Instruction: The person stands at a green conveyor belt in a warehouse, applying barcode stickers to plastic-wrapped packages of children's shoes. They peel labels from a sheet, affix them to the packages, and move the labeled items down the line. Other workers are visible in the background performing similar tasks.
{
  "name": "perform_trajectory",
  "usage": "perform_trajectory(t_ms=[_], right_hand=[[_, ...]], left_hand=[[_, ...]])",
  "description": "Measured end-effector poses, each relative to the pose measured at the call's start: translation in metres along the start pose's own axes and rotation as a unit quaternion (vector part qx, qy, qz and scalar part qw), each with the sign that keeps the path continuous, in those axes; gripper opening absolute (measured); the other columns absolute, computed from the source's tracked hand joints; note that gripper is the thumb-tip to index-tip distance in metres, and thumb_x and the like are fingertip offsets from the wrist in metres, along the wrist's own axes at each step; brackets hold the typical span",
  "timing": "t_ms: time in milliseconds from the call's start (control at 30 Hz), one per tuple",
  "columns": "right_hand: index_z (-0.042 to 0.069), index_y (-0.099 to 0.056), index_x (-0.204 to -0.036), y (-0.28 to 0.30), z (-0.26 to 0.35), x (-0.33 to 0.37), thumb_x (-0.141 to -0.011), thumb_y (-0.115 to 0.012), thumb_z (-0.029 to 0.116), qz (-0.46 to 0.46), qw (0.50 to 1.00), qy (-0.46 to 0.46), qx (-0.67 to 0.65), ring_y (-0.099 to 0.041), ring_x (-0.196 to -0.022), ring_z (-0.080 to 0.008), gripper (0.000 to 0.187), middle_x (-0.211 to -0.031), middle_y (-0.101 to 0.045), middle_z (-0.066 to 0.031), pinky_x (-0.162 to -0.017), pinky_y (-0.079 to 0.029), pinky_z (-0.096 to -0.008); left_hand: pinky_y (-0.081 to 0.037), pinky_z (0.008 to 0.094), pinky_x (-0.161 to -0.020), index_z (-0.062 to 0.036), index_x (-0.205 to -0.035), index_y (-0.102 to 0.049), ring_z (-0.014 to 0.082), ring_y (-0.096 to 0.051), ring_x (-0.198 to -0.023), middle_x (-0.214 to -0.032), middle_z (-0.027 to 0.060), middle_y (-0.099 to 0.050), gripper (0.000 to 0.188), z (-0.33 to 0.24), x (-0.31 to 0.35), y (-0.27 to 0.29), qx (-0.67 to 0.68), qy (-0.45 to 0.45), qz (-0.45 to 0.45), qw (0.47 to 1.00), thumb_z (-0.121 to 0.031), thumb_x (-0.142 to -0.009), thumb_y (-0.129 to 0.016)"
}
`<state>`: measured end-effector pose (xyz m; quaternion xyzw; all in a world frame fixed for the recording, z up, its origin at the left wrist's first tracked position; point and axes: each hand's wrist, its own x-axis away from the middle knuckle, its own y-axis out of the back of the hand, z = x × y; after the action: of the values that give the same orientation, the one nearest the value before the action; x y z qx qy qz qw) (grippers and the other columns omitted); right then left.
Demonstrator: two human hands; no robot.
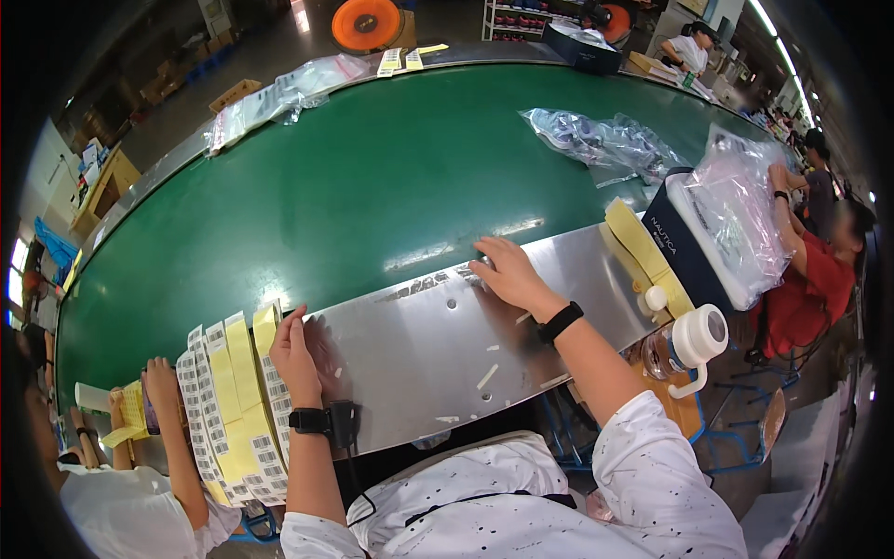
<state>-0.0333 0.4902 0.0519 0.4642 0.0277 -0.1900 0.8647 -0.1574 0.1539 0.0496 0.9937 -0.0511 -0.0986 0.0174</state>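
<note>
My left hand (pixel 294 361) stands edge-on at the metal ledge of the table, its fingers stretched out and holding nothing. Right beside it, long strips of barcode labels (pixel 226 391) on yellow and white backing hang over the ledge. My right hand (pixel 512 277) rests with fingers apart at the seam between the metal ledge (pixel 400 363) and the green conveyor belt (pixel 372 177). Nothing shows in its grasp. Scraps of clear tape and paper stick to the metal between my hands.
At right stand a dark blue box (pixel 672 224) stuffed with clear plastic bags (pixel 736 205), yellow backing strips (pixel 643 247) and a bottle with a white lid (pixel 698 337). Bagged shoes (pixel 596 140) lie on the belt. Co-workers sit at left and right. An orange fan (pixel 367 25) stands beyond.
</note>
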Motion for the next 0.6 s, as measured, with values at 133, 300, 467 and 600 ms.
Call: perform_trajectory(t_ms=[133, 300, 467, 600], right_hand=[[-0.003, -0.055, -0.118, 0.028, 0.034, -0.008, -0.091, -0.055, 0.031, 0.037, 0.955, -0.124, -0.268, -0.045, -0.123, -0.0296, 0.043, -0.128, -0.053, -0.0194, -0.102, -0.034, -0.0395], [0.000, -0.053, -0.117, 0.047, 0.082, -0.019, -0.096, -0.048, 0.022, -0.013, 0.651, -0.112, -0.751, -0.049, -0.117, -0.0250, 0.031, -0.121, -0.055, -0.0154, -0.101, -0.038, -0.0383], [-0.001, -0.054, -0.112, 0.006, 0.116, -0.031, -0.095, -0.049, 0.022, 0.004, 0.540, -0.144, -0.829, -0.050, -0.116, -0.0252, 0.028, -0.119, -0.056, -0.0150, -0.100, -0.040, -0.0385], [-0.002, -0.055, -0.108, -0.016, 0.116, -0.026, -0.095, -0.049, 0.020, -0.045, 0.607, -0.153, -0.778, -0.056, -0.106, -0.0256, 0.026, -0.112, -0.059, -0.0142, -0.092, -0.046, -0.0368]], left_hand=[[-0.044, 0.0217, -0.075, 0.0003, -0.101, -0.066, 0.0081, -0.056, -0.082, -0.093, 0.0021, -0.065, 0.021, -0.005, 0.004, -0.003, -0.010, 0.032, 0.019, 0.999, -0.012, -0.094, -0.050], [-0.046, 0.0230, -0.074, 0.0000, -0.101, -0.063, 0.0103, -0.057, -0.081, -0.092, 0.0031, -0.063, 0.022, -0.037, 0.026, -0.040, 0.055, 0.129, 0.145, 0.980, -0.018, -0.093, -0.053], [-0.049, 0.0278, -0.080, 0.0002, -0.114, -0.054, 0.0136, -0.059, -0.094, -0.103, 0.0081, -0.062, 0.030, -0.063, 0.097, -0.078, 0.126, 0.166, 0.439, 0.874, -0.021, -0.094, -0.054], [-0.049, 0.0249, -0.074, 0.0019, -0.111, -0.055, 0.0128, -0.060, -0.086, -0.097, 0.0083, -0.064, 0.029, -0.067, 0.110, -0.089, 0.147, 0.209, 0.440, 0.861, -0.021, -0.093, -0.055]])
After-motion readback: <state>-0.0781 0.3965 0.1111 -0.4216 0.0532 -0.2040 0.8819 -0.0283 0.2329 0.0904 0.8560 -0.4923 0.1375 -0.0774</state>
